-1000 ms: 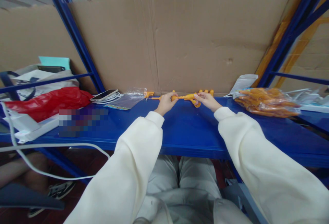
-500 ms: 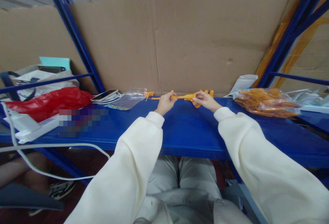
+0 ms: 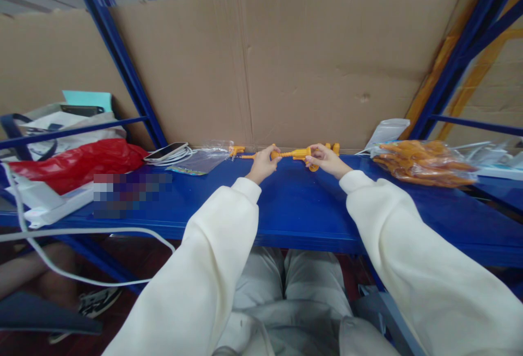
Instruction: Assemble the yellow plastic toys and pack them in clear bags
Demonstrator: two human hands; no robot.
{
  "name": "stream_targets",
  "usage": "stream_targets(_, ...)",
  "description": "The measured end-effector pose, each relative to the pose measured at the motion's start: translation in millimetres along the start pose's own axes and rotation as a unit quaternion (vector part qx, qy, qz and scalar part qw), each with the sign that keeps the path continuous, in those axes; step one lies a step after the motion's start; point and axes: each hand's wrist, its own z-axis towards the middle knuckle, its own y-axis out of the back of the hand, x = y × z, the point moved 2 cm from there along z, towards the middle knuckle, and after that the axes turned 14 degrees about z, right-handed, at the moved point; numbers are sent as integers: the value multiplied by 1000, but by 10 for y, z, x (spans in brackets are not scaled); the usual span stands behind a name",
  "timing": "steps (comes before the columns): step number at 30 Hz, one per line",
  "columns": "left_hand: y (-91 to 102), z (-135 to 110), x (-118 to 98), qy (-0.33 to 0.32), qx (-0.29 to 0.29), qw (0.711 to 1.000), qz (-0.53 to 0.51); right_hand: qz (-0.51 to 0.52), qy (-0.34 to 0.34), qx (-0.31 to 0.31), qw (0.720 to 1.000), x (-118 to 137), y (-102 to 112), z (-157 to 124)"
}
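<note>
Centre of frame: your left hand [image 3: 262, 164] and right hand [image 3: 327, 160] each pinch an end of the orange plastic toy [image 3: 291, 154]; it looks light, stiff and thin-shafted.

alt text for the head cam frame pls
Both hands, left and right, grip the ends of an orange toy on a blue shelf backed by cardboard. A phone lies left, a bag of orange parts right.

Two hands [image 3: 263, 163] [image 3: 327, 160] at 12 o'clock, one orange toy piece [image 3: 291, 154] between them, one phone [image 3: 165, 151] at 10 o'clock, one bag of orange parts [image 3: 423, 162] at 2 o'clock, one red bag [image 3: 77, 164] at 9 o'clock
</note>
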Motion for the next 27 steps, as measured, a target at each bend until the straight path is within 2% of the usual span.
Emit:
stream_targets(6, 10, 22, -3, -40, -24, 999, 16, -36, -12, 8, 999, 18, -3, -11)
stream_targets(16, 21, 11, -31, -51, -25, 998, 29, -38, -13, -12, 999, -7, -34, 8)
stream_targets(23, 23, 17, -21, -58, -28, 997, 34, -40, -76, -35, 996, 14, -57, -55)
stream_targets(27, 18, 15, -28, -70, -27, 997, 36, -52, -70, -36, 996, -67, -26, -17)
